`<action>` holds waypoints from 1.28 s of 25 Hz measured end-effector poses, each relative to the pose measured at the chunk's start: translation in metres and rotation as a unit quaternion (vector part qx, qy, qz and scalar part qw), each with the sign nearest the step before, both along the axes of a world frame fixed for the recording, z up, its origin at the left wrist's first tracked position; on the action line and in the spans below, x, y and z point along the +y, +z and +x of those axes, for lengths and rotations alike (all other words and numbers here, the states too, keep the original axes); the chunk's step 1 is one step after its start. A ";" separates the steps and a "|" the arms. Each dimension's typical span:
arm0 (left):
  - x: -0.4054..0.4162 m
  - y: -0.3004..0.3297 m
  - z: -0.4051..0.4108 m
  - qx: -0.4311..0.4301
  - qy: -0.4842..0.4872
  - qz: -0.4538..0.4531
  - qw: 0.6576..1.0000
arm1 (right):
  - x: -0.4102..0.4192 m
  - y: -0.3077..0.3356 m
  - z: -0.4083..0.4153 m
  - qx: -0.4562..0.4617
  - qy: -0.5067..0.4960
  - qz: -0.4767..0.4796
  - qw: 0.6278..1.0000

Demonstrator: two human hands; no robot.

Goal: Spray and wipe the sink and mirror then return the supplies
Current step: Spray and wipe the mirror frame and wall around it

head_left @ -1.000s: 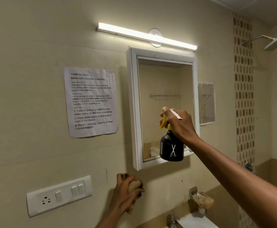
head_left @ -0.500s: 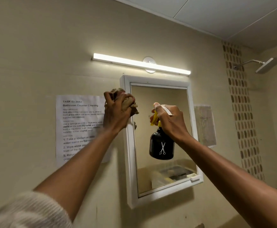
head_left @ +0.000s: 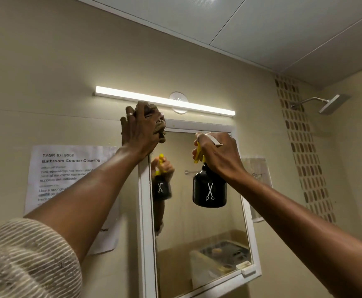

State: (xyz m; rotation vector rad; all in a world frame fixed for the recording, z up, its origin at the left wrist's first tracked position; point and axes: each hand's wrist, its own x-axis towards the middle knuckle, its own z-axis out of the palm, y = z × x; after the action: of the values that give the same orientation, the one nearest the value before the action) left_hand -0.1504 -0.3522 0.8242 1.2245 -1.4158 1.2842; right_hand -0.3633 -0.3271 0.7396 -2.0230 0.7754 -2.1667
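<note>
A white-framed mirror hangs on the beige tiled wall. My left hand presses a bunched brown cloth against the mirror's top left corner. My right hand holds a black spray bottle with a yellow trigger and a white scissors logo, upright in front of the glass, a little right of the cloth. The glass reflects the bottle and my hand. The sink is out of view.
A lit tube light runs just above the mirror. A printed task sheet is stuck to the wall on the left. A shower head juts out at the upper right beside a mosaic tile strip.
My left hand has risen with the cloth from below the mirror to its top left corner. The right hand keeps the bottle before the glass. The view has tilted upward.
</note>
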 end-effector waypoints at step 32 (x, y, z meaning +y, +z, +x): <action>-0.135 0.039 -0.235 -0.184 0.046 0.142 0.971 | -0.060 -0.001 -0.182 -0.042 -0.076 0.044 0.995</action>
State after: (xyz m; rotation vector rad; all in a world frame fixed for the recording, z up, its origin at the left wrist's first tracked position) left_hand -0.3853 -0.4874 0.8635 1.2958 -1.8816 1.4642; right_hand -0.5451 -0.3875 0.7381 -1.8737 1.0237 -2.2367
